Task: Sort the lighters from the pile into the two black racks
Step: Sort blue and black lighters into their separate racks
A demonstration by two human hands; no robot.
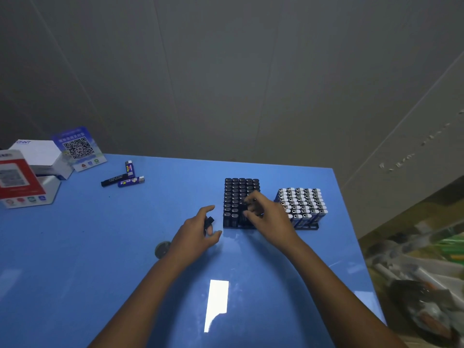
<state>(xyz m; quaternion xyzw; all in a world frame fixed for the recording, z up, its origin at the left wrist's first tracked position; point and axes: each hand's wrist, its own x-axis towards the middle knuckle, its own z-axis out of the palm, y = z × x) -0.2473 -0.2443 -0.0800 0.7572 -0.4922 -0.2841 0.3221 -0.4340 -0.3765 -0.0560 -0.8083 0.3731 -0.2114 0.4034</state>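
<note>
Nearest you, your two forearms reach out over the blue counter (75, 247), with a bright rectangle of reflected light on its surface between them. Your left hand (198, 232) hovers just left of the racks, fingers curled around a black lighter (209, 221) whose end pokes out between thumb and forefinger. A small round grey disc (162, 249) lies on the counter just beside your left wrist.

Your right hand (266, 217) is over the near right corner of the left rack (239, 202), fingertips bent down and pinching what looks like another black lighter (243, 209) among the standing ones; the blur keeps you from telling whether it is seated in a slot. That rack is packed with black lighters standing upright in rows. Just beside it on the right, the second rack (305, 226) holds blue lighters with white and silver tops (301, 202), also upright; your right wrist covers its near left corner.

Farther back and well to the left, three loose lighters (124, 177), one black and two blue, lie flat and touching one another. At the far left edge stand a red and white box (20, 179), a white box (40, 154) and a QR code card (79, 148).
</note>
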